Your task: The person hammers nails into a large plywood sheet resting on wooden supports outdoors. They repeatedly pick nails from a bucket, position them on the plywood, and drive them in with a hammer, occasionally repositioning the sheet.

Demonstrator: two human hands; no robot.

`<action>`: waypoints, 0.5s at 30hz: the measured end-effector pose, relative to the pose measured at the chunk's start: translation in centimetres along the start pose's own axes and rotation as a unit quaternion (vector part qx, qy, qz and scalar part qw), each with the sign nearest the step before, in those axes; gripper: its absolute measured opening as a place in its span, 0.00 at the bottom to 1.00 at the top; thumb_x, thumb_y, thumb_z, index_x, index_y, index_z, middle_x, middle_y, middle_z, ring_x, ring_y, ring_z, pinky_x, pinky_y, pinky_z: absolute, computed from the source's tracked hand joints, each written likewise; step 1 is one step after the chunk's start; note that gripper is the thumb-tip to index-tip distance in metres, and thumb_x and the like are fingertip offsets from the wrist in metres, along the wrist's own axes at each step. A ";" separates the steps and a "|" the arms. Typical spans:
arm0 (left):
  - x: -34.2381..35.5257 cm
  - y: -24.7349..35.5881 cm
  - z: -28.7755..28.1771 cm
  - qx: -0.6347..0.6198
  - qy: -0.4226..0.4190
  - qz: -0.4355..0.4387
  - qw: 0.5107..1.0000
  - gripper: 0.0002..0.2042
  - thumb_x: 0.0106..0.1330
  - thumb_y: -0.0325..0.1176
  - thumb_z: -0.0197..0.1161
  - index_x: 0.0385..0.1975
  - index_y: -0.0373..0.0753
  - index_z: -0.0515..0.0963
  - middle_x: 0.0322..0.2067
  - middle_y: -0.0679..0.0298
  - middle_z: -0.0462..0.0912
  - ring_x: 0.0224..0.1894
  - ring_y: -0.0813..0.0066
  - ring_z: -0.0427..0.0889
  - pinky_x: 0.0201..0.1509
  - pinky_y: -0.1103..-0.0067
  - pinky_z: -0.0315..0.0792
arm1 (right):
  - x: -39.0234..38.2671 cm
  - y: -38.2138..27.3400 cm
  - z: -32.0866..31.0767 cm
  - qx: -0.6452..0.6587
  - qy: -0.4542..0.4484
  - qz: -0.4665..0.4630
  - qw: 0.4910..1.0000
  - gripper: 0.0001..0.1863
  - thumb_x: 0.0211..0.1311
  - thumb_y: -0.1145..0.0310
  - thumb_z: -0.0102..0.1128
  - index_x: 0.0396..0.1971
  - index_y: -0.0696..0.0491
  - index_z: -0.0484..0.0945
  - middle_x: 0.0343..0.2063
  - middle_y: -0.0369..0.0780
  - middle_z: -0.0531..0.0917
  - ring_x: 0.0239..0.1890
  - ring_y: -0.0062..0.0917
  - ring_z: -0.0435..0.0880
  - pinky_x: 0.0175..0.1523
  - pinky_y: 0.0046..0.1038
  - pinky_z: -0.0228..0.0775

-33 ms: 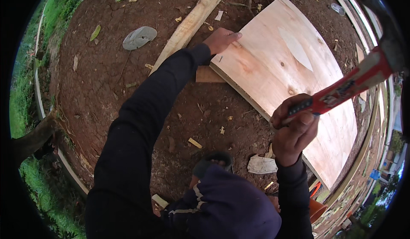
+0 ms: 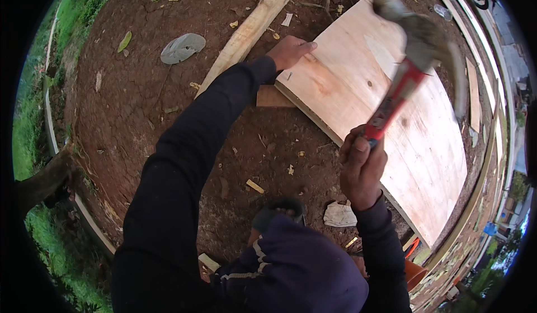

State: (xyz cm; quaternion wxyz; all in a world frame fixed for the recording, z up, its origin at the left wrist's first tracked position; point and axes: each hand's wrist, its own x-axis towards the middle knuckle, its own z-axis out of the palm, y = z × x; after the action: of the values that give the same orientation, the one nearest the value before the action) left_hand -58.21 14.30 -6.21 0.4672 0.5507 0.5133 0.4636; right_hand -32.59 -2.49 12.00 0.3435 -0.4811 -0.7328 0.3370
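Observation:
A claw hammer (image 2: 396, 102) with a red handle is raised over the plywood panel (image 2: 358, 103), and my right hand (image 2: 362, 170) is closed round its grip. The hammer's metal head is blurred and stands clear of the wood. At the panel's far left edge, my left hand (image 2: 291, 53) holds on with its thumb along the top; its other fingers are partly hidden. Just nearer than that hand, a nail (image 2: 289, 76) sticks up from the panel's corner. Under that corner shows a brown wood block (image 2: 274, 96).
A long pale board (image 2: 251, 31) lies on the dirt beyond my left arm. Left of it rests a grey-green leaf (image 2: 183, 48). A crumpled whitish scrap (image 2: 339, 214) lies near my foot (image 2: 278, 212). More long timbers (image 2: 478, 187) run along the right side.
The hammer has swung from the far right leftward, its head now over the panel. My right hand has shifted slightly left. My left hand and the panel have stayed put.

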 end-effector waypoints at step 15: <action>1.7 0.7 -1.2 0.032 -0.058 -0.054 0.996 0.24 0.74 0.52 0.61 0.39 0.30 0.86 0.32 0.64 0.87 0.36 0.83 0.79 0.44 0.77 0.73 | 0.0 2.9 0.0 -0.196 -0.216 0.032 0.956 0.16 0.77 0.62 0.56 0.38 0.61 0.67 0.19 0.56 0.76 0.24 0.59 0.77 0.27 0.46 0.65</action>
State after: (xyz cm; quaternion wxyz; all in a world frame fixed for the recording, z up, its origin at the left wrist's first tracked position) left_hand -59.23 16.04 -5.34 0.5028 0.5628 0.5286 0.3887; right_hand -31.23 -1.61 9.57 0.0652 -0.4778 -0.8254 0.2938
